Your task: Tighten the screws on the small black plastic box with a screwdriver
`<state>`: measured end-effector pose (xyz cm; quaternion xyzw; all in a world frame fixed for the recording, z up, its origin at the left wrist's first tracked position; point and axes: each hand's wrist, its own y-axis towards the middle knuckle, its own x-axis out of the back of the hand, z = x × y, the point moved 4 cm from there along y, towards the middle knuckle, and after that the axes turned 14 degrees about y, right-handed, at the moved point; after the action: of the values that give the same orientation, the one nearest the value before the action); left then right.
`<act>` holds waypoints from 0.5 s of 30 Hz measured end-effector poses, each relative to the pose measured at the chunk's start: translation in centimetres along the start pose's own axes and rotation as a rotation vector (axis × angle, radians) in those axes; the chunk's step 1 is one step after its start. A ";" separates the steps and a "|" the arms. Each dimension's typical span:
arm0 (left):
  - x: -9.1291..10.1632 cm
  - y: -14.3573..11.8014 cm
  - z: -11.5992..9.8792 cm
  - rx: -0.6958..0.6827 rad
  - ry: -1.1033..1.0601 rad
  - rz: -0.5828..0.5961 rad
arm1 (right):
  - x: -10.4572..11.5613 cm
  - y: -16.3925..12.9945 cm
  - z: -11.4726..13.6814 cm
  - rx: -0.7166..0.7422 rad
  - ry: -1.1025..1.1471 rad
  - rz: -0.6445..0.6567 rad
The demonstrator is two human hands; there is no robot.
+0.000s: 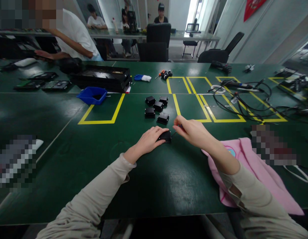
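My left hand [151,138] is closed around a small black box [165,136] on the green table, thumb on its near side and fingers over the far side. Close by on the right, my right hand [192,130] pinches a thin dark tool [173,134]. The tool's narrow shaft slants down to the box's right end; the fingers hide its upper part, so its exact kind does not show. Just beyond my hands sit several similar black boxes [158,106] in a loose cluster.
A blue bin [92,95] and a black equipment case [101,77] stand at the back left. Coiled black cables [240,99] lie over yellow tape outlines on the right. A pink cloth [243,166] is beneath my right forearm. Another person [75,33] leans over the table's far left.
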<state>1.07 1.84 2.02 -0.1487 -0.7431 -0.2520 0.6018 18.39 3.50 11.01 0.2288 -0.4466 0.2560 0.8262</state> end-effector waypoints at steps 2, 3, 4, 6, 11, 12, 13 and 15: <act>0.0 0.0 0.0 -0.003 0.003 -0.001 | 0.0 0.0 0.0 -0.002 0.014 0.000; 0.1 0.0 0.0 -0.003 0.005 -0.001 | 0.0 0.0 0.0 -0.001 0.021 0.000; 0.1 0.0 0.0 -0.003 0.006 0.000 | 0.0 0.0 0.0 0.001 0.026 0.000; 0.1 0.0 0.0 -0.003 0.008 0.004 | 0.1 -0.1 0.0 -0.001 0.033 -0.001; 0.2 0.0 -0.1 0.000 0.006 0.006 | 0.1 -0.1 0.0 0.005 0.036 -0.007; 0.1 0.0 -0.1 0.000 0.005 0.005 | 0.1 -0.1 0.0 0.007 0.031 -0.009; 0.1 0.0 -0.1 0.000 0.004 0.004 | 0.1 0.0 0.0 0.008 0.024 -0.011; 0.1 0.0 -0.1 0.001 0.005 0.006 | 0.0 0.0 -0.1 0.004 0.002 -0.013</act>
<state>1.10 1.81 2.14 -0.1501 -0.7411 -0.2501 0.6047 18.42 3.58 11.00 0.2329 -0.4439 0.2518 0.8278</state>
